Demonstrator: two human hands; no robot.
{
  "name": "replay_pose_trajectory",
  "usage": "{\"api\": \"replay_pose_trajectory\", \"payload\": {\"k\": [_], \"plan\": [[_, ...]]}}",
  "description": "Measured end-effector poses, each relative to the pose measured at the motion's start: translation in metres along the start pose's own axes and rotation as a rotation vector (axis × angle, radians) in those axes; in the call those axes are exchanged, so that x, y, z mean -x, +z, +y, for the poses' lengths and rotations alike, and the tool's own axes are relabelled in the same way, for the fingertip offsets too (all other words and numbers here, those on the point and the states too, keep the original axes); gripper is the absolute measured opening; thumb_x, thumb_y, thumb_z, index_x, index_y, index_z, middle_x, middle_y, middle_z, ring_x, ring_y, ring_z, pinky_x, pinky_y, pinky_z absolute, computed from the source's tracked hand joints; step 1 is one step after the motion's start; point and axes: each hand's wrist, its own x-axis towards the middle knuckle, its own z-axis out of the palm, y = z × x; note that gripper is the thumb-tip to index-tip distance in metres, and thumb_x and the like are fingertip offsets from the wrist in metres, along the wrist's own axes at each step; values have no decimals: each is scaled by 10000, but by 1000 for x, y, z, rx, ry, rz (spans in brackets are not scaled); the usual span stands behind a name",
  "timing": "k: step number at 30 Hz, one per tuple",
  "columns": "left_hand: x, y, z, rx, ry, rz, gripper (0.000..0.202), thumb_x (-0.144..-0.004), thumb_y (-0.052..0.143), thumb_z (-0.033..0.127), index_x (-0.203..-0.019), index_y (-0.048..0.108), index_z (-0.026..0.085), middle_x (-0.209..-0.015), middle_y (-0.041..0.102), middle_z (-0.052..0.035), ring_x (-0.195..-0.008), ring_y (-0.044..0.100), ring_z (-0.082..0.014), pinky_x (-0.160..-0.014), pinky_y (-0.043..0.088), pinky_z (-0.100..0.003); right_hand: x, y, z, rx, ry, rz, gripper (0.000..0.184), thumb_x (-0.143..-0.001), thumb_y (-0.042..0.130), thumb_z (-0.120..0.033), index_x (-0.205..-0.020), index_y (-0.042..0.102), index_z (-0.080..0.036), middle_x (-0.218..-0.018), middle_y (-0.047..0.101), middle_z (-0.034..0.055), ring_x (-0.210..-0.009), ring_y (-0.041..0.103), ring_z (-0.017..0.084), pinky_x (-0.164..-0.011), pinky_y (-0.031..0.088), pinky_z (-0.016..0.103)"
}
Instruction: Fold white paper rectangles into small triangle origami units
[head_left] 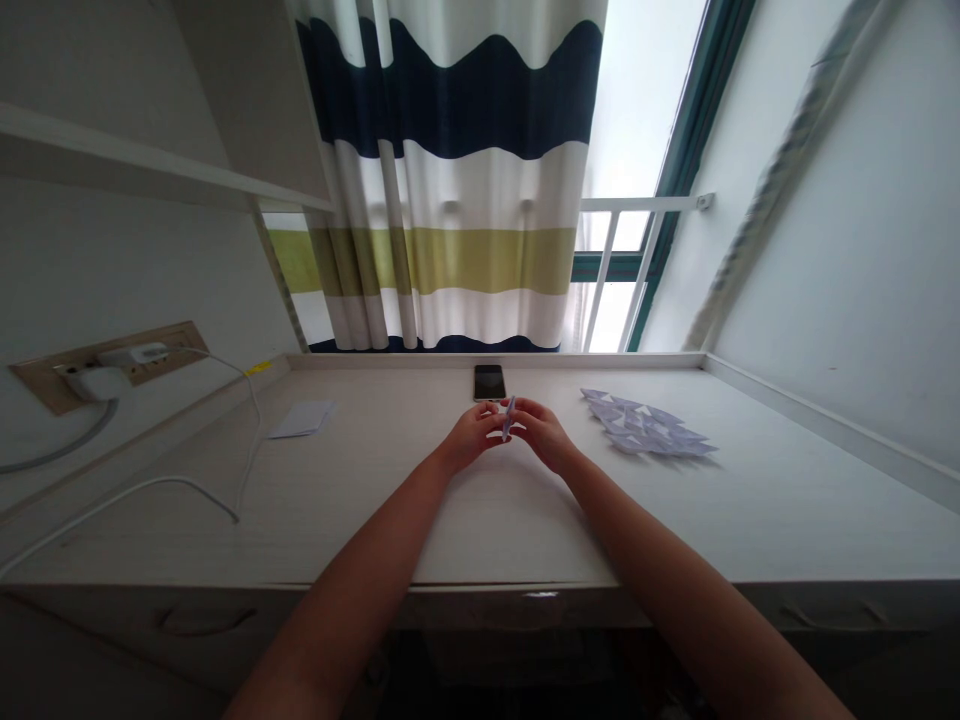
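Over the middle of the white desk (495,520), a small piece of folded paper (509,418) stands on edge between my two hands. My left hand (472,436) grips it from the left, fingers and thumb closed on it. From the right, my right hand (541,433) pinches the same piece. Its exact folds are too small to make out. To the right lies a cluster of folded white paper pieces (649,422) with pointed ends, overlapping one another. A thin stack of flat white paper (302,419) rests on the left of the desk.
A dark-screened phone (490,382) lies just beyond my hands. White cables (187,482) run across the desk's left side from plugs in a wall socket panel (112,365). A raised rim (390,361) borders the desk, with a striped curtain (465,200) behind it.
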Motion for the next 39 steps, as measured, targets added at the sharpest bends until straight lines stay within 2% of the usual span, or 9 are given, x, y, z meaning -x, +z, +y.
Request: {"api": "replay_pose_trajectory", "payload": {"k": [10,16,21,26,34,39], "plan": [[-1,3,-1,29,-47,34,228,-620,663,273,-679,481,149,-720,534,-6,-720,529,-117,-720,421,-301,-3,-2,4,-15,-18,-31,146,-641,589,-252,-763,633,-185,-670,608,-2,-611,521,116,-613,387,274],[-3,2,-3,48,-43,30,201,-643,639,282,-724,512,148,-735,540,-11,-738,525,-118,-725,423,-294,-4,-3,5,-26,-23,-35,138,-650,586,-246,-763,634,-184,-686,609,-1,-622,518,111,-617,384,266],[-3,0,-3,-24,-26,57,224,-626,658,287,-675,492,146,-716,538,-7,-715,531,-119,-715,427,-306,-5,-5,7,16,-13,2,145,-641,599,-266,-760,633,-190,-695,607,5,-645,527,130,-628,395,289],[-3,-1,-3,-78,-45,74,229,-614,664,298,-714,520,151,-741,562,-19,-732,552,-133,-706,421,-304,-7,-9,10,49,-21,1,162,-643,611,-291,-770,640,-195,-709,606,7,-668,534,136,-660,399,307],[-3,-3,-1,-66,-98,71,220,-603,659,289,-718,527,156,-736,567,-22,-727,551,-134,-694,414,-290,-8,-11,13,67,-7,-24,188,-649,616,-313,-796,643,-200,-735,606,10,-682,531,131,-667,396,302],[-4,-2,-2,-26,-72,74,219,-598,661,265,-724,528,145,-722,552,-18,-712,536,-123,-685,412,-276,-5,-6,9,42,23,-11,177,-631,620,-299,-774,642,-197,-706,606,5,-655,524,122,-653,395,288]]}}
